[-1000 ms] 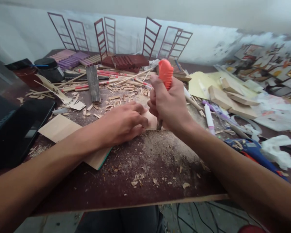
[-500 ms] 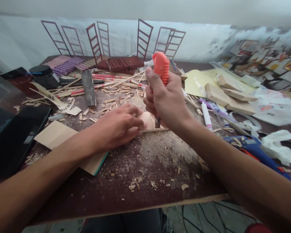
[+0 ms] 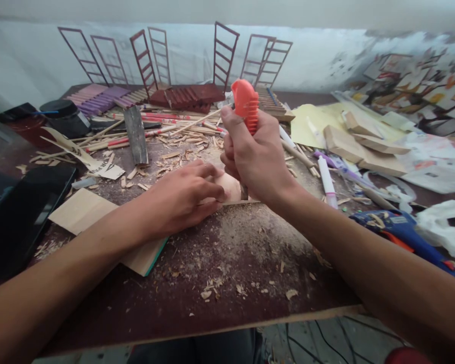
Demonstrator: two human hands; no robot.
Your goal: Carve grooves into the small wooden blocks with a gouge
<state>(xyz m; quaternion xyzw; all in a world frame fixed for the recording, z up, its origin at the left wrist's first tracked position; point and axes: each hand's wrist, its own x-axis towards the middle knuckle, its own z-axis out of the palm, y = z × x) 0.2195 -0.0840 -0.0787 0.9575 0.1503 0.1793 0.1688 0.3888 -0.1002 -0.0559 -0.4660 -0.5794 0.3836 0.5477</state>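
Observation:
My right hand (image 3: 250,146) is wrapped round the ridged orange handle of a utility knife (image 3: 245,101), held upright. Its dark blade points down at the right side of a pale, rounded piece of wood (image 3: 229,187). My left hand (image 3: 191,194) grips that wood from the left, fingers bent over it, hiding much of its shape. A thin strip of wood shows along the front edge under the blade. Below my left forearm lies a flat wooden board (image 3: 146,255) with a green edge.
Wood chips and dust cover the tabletop (image 3: 212,318). Small ladder-like frames (image 3: 225,55) stand at the back beside bundled sticks. A blue glue gun (image 3: 398,227), a white tube (image 3: 327,182) and wood blocks (image 3: 345,144) are at right. A black phone (image 3: 41,197) and jar (image 3: 64,116) sit left.
The knife and my right hand have shifted slightly left along the wood. My left hand stays in place on the wood. The camera view has tilted a little.

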